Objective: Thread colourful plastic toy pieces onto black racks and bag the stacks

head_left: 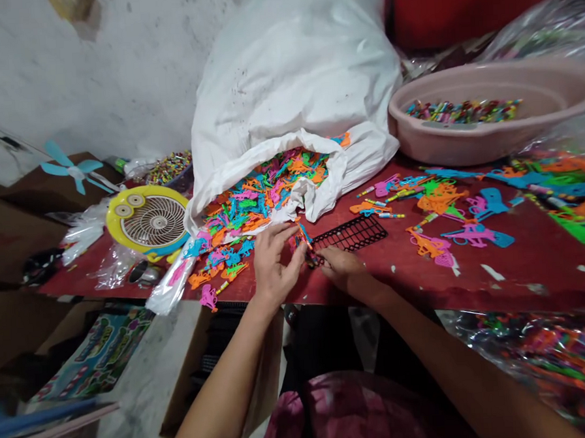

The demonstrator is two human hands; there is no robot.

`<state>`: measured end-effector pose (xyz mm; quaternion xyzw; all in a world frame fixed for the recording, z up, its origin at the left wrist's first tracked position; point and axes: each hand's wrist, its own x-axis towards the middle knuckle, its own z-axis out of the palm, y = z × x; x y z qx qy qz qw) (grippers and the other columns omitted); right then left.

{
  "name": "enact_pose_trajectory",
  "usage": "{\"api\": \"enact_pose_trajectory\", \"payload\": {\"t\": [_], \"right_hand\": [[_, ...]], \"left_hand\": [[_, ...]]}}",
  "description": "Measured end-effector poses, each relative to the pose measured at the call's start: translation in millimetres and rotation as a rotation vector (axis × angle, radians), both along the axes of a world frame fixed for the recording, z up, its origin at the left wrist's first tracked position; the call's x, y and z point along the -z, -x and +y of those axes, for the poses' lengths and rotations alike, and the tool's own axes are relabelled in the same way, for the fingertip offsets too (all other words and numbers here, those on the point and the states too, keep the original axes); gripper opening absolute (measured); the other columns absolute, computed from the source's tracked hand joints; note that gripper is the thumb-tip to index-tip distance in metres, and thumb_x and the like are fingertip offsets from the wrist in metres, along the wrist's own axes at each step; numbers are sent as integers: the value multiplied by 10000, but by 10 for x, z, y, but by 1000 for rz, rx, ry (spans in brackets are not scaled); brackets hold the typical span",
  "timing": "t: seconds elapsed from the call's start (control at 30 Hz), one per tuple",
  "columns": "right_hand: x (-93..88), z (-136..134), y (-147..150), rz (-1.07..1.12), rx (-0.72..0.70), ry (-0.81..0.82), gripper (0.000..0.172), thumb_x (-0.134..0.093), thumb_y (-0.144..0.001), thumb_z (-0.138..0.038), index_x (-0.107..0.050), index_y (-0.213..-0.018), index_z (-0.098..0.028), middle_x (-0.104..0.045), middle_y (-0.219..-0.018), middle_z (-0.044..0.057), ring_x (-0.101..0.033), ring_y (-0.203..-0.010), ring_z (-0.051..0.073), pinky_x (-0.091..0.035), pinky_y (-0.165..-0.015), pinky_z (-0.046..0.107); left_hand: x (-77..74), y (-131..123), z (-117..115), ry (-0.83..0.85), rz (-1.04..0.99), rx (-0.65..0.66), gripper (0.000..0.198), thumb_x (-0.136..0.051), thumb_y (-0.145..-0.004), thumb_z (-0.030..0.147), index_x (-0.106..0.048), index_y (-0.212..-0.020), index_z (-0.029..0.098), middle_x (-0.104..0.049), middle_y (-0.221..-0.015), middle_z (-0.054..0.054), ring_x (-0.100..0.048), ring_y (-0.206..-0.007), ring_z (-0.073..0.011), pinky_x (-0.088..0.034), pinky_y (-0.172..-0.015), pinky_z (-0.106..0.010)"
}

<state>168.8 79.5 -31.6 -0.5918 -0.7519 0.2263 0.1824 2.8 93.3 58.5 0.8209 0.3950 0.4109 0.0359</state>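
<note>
My left hand and my right hand meet at the front edge of a dark red table. Together their fingertips pinch a small bundle of thin colourful plastic pieces, too small to name. Just behind it lies a black plastic grid. A big white sack lies on its side behind my hands, spilling a heap of small bright plastic toy pieces toward my left hand.
A pink basin with colourful small items sits at back right, a red tub behind it. Loose toy pistols litter the right side. A yellow hand fan and plastic bags lie left. Boxes stand below the table.
</note>
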Motion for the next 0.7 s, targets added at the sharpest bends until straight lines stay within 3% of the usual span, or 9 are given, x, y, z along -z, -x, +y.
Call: {"api": "enact_pose_trajectory", "payload": {"t": [0.13, 0.23, 0.47, 0.7], "right_hand": [[-31, -69, 34, 14, 85, -49, 242, -456, -914, -259, -617, -1079, -183, -654, -1043, 69, -604, -908, 189, -393, -742, 264], [-48, -87, 136, -12, 118, -82, 240, -437, -932, -259, -633, -1040, -173, -672, -1021, 89, -618, -861, 195, -390, -712, 279], [17, -40, 203, -74, 144, -80, 212, -450, -926, -226, -659, -944, -192, -714, -907, 82, -641, -792, 182, -385, -670, 265], [-69, -89, 183, -74, 92, -31, 212, -445, -930, -206, -647, -984, -174, -717, -990, 95, -658, -877, 196, -422, -735, 264]], "left_hand": [[-7, -87, 61, -28, 171, 58, 326, -634, -890, 322, -625, -1206, 242, -558, -1358, -90, -465, -1309, -259, -343, -1107, -487], [86, -124, 139, 2, 286, 95, 268, -572, -926, 266, -628, -1187, 234, -585, -1342, -83, -421, -1359, -269, -290, -1140, -551], [232, -89, 227, 18, 244, 171, 200, -497, -937, 139, -635, -1079, 168, -600, -1308, -113, -368, -1410, -251, -366, -1144, -509], [272, -82, 238, 2, 212, 176, 270, -513, -917, 116, -614, -1158, 183, -611, -1303, -108, -388, -1402, -248, -365, -1148, -519]]}}
